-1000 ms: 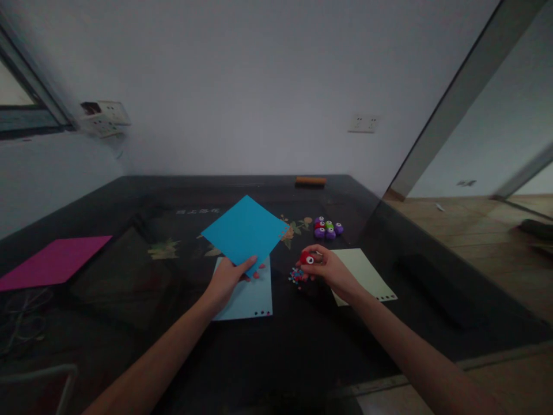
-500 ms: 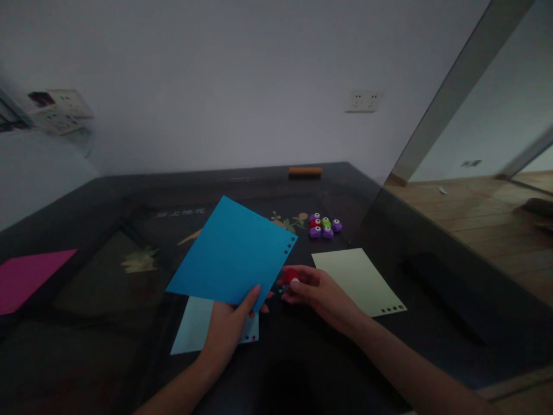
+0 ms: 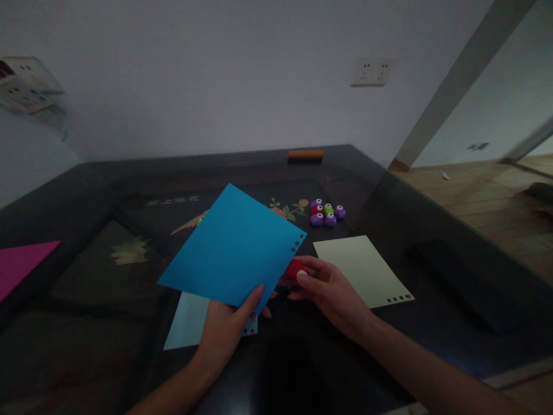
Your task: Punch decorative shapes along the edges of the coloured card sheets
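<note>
My left hand [image 3: 235, 320] grips a sheet of blue paper [image 3: 233, 248] near its lower corner, thumb on top, holding it tilted above the table. Small star-shaped holes run along the sheet's right edge. My right hand [image 3: 326, 285] is closed round a red craft punch [image 3: 296, 268] with a white button, its thumb on the button. The punch is at the blue sheet's right edge; whether the paper sits in its slot is hidden. Under my left hand lies a pale blue sheet [image 3: 188, 320] with small holes at its lower right.
A cream sheet [image 3: 363, 268] with punched holes lies right. Several purple, red and green punches [image 3: 329, 219] cluster behind it. Further off are an orange-brown cylinder [image 3: 306, 155], a pink sheet [image 3: 26, 262] at left, and a dark long object [image 3: 466, 282] at right. A wall borders the table's back.
The red punch and my right hand have come up against the blue sheet's right edge, closing the small gap between them. The whole view has shifted slightly.
</note>
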`<state>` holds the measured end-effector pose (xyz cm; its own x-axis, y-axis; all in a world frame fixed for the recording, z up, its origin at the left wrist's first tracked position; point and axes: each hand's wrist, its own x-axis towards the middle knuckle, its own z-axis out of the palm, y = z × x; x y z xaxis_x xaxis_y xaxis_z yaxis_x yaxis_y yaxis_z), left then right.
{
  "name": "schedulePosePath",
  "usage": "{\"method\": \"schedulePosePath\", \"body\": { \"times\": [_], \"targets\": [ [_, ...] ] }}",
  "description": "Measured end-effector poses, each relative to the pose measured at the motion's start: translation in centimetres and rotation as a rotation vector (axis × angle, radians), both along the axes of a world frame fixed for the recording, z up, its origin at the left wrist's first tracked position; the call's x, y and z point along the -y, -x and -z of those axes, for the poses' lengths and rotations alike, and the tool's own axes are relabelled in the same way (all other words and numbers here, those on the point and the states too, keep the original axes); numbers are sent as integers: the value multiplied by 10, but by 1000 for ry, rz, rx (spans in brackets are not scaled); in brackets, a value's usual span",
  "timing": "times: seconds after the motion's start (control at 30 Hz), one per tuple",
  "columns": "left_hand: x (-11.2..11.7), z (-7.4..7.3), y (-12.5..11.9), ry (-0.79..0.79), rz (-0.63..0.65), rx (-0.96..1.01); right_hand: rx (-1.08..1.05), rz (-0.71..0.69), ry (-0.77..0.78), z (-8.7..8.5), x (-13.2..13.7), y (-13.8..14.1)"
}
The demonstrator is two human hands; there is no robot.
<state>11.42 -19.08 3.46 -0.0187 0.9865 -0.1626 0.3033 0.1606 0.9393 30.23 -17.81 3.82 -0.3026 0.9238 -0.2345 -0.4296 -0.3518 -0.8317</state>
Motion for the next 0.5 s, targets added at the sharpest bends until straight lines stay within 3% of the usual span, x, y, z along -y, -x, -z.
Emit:
{"method": "schedulePosePath", "body": {
  "times": [0.5],
  "targets": [
    [0,0,1,-5,36,-9,-10,40,17,0,1,2]
  ]
}}
